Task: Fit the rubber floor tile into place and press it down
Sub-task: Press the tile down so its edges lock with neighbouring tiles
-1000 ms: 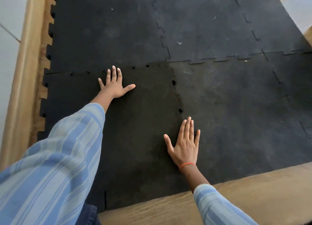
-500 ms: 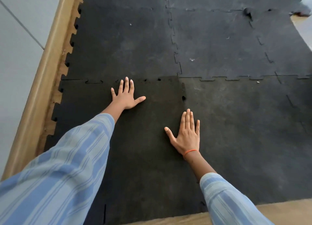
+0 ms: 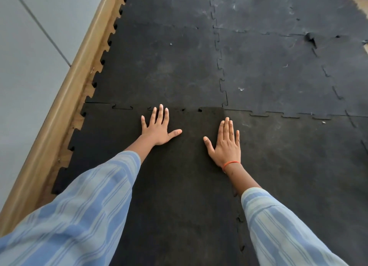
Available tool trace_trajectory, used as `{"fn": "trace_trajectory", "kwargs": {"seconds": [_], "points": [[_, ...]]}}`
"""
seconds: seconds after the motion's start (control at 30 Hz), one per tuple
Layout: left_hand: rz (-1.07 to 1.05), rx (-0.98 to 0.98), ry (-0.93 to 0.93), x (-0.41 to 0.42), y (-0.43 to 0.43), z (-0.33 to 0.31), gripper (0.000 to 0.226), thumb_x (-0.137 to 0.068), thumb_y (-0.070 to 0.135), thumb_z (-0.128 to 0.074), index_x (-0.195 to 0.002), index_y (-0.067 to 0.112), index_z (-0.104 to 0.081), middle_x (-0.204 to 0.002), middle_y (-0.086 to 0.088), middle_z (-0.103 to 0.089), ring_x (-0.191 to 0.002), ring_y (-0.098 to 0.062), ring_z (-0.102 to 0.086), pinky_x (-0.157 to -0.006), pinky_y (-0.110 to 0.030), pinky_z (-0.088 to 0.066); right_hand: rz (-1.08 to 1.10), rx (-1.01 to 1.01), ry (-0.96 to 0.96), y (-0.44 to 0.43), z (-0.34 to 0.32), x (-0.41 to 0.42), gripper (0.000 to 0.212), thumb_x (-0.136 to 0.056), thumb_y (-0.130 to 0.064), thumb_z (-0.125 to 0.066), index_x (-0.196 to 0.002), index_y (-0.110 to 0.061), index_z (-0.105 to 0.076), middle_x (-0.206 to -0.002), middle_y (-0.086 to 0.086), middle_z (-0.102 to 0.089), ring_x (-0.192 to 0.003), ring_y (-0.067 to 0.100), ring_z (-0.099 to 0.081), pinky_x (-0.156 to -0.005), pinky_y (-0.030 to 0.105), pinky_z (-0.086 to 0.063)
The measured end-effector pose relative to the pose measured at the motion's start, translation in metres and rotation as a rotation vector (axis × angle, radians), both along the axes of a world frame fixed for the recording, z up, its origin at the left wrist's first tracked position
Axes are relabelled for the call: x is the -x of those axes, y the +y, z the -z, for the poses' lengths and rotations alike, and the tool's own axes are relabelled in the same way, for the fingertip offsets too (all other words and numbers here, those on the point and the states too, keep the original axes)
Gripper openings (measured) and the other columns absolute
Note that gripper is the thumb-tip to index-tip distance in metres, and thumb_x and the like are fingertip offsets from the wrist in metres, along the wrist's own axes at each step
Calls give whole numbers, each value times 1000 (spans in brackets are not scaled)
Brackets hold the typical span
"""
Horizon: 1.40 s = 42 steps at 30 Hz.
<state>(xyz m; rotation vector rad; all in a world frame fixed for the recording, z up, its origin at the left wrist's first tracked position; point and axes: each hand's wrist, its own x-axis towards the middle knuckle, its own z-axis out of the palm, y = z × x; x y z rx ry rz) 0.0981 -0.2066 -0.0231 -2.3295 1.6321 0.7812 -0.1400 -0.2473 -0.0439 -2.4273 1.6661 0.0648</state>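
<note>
A dark black rubber floor tile (image 3: 179,186) with jigsaw edges lies in the near-left slot of a mat of greyer, dusty tiles (image 3: 278,146). My left hand (image 3: 158,128) lies flat, palm down and fingers spread, near the tile's far edge. My right hand (image 3: 226,144), with an orange band at the wrist, lies flat at the tile's right seam close to its far right corner. Small gaps show along the far seam (image 3: 200,110) and lower on the right seam (image 3: 239,220). My striped sleeves hide part of the tile's near area.
A wooden skirting strip (image 3: 65,98) runs along the left, with a grey wall (image 3: 23,66) beyond it. Bare wood floor shows between the tile tabs and the skirting. A lifted, torn tile corner (image 3: 310,37) sits at the far right.
My right hand has slid forward along the right seam toward the far corner. My left hand has stayed near the far edge. The view has moved forward and the near wood floor is out of sight.
</note>
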Motion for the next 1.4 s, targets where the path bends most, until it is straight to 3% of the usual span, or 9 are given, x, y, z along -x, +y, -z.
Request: {"fn": "trace_trajectory", "kwargs": {"seconds": [0.2, 0.33, 0.5, 0.77, 0.9, 1.07, 1.17, 1.4], "points": [[-5, -17, 1, 0, -2, -4, 96, -83, 78, -20, -146, 22, 25, -152, -1, 37, -142, -24, 28, -110, -61, 9, -36, -215, 92, -50, -19, -17, 76, -99, -52, -21, -152, -5, 7, -162, 10, 14, -150, 21, 13, -123, 40, 3], [78, 21, -17, 7, 2, -1, 80, -89, 71, -17, -147, 32, 23, -153, 4, 35, -142, -24, 27, -106, -69, 7, -148, -129, 55, -41, -9, -22, 59, -103, -40, -14, -154, -16, 5, -162, 0, 14, -149, 16, 14, -121, 44, 6], [144, 20, -1, 9, 0, -3, 69, -95, 62, -16, -147, 35, 20, -153, 13, 34, -142, -20, 28, -97, -79, 6, -171, -96, 41, -51, -5, -19, 57, -103, -41, -13, -154, -23, 4, -163, -7, 9, -150, 14, 12, -120, 47, 7], [39, -128, 50, 15, -32, -18, 71, -96, 59, -25, -145, 41, 22, -148, 17, 40, -139, -25, 33, -93, -85, -1, -164, -165, 84, -59, -20, -46, 54, -103, -37, -18, -154, -28, -2, -162, -15, 6, -150, 21, 9, -113, 68, -1], [48, -148, 41, 17, -37, -21, 70, -96, 59, -25, -145, 40, 21, -150, 15, 38, -141, -26, 31, -97, -82, -2, -114, -224, 80, -40, -21, -59, 59, -102, -39, -15, -154, -19, 6, -162, -3, 15, -149, 23, 16, -117, 59, 5], [-9, 64, -9, 4, 10, -4, 75, -92, 67, -16, -149, 31, 16, -157, 7, 27, -145, -22, 21, -108, -69, 3, -120, -167, 29, 13, -6, -66, 60, -102, -43, -10, -153, -19, 10, -161, 3, 19, -147, 23, 21, -117, 50, 13], [-130, 71, -86, -22, 38, 5, 97, -76, 85, -12, -147, 29, 22, -155, 1, 32, -144, -25, 24, -110, -63, 8, -134, -159, 36, 10, -5, -65, 60, -102, -45, -9, -153, -21, 10, -162, 2, 18, -148, 23, 21, -118, 49, 12], [-91, -31, 1, -31, 31, -7, 102, -76, 85, -24, -147, 29, 22, -153, 2, 35, -142, -26, 27, -109, -64, 7, -132, -259, 85, 5, -23, -78, 62, -102, -41, -17, -153, -17, 8, -162, 2, 17, -148, 27, 17, -120, 54, 3]]}}
